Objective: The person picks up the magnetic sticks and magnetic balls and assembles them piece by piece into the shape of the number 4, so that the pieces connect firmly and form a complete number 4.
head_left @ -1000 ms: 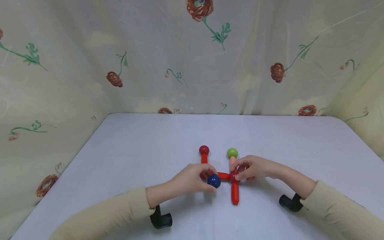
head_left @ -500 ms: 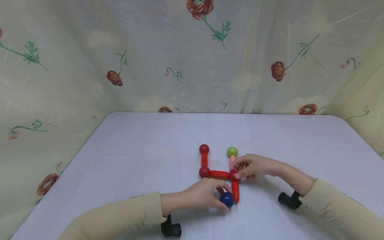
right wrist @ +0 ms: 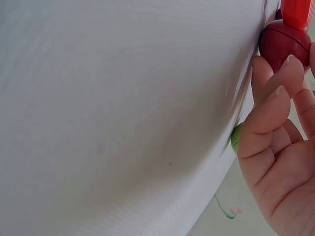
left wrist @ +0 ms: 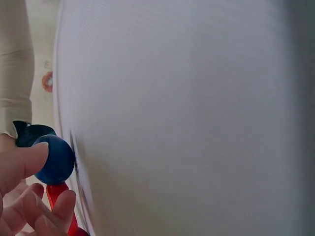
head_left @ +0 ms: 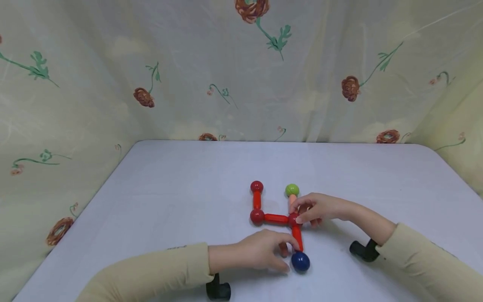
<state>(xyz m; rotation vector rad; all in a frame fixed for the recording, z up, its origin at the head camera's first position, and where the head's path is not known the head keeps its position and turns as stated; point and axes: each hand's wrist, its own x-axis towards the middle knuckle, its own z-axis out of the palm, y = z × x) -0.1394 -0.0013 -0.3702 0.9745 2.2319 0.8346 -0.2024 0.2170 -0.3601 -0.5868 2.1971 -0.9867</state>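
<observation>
A figure of toy balls and rods lies on the table. My right hand [head_left: 320, 209] pinches its red junction ball [right wrist: 285, 44] between thumb and fingers. Toward me from that ball runs a red rod [head_left: 297, 237], slightly slanted, with a blue ball [head_left: 300, 262] at its near end. My left hand [head_left: 260, 251] is just left of the blue ball, thumb and fingers spread apart; the index fingertip is right at the ball's top where it meets the rod. Another red rod [head_left: 276, 219] leads left to a red corner ball [head_left: 257, 216].
From the corner ball a red rod [head_left: 257, 200] reaches back to another red ball [head_left: 257, 186]. A pinkish rod [head_left: 292, 199] and a green ball [head_left: 292, 190] extend behind the right fingers. A floral cloth [head_left: 181, 84] hangs beyond the white table [head_left: 181, 176].
My left hand has carried the blue ball rightward and toward me to the end of the near red rod, and its grip has loosened. My right hand stays on the junction ball.
</observation>
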